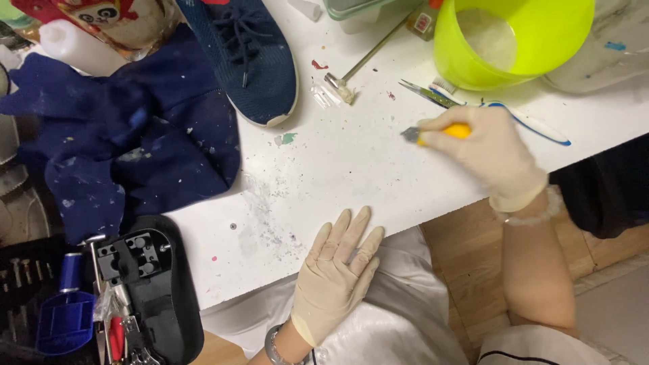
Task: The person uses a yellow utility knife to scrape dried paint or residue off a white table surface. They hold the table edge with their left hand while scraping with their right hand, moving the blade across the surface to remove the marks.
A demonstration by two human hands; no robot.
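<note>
Head view looks down on a white table (351, 169) speckled with grime. Right hand (490, 152), gloved, has its grip closed around a small yellow-handled tool (439, 133) whose grey tip touches the tabletop, just below a toothbrush (527, 125) and tweezers (426, 93). Left hand (336, 270), also gloved, lies flat with fingers spread and holding nothing at the table's near edge. A navy sneaker (250, 57) and dark blue cloth (122, 135) sit to the left, a lime-green bucket (514, 40) behind.

Bright even light, soft shadows, slight blur throughout.
</note>
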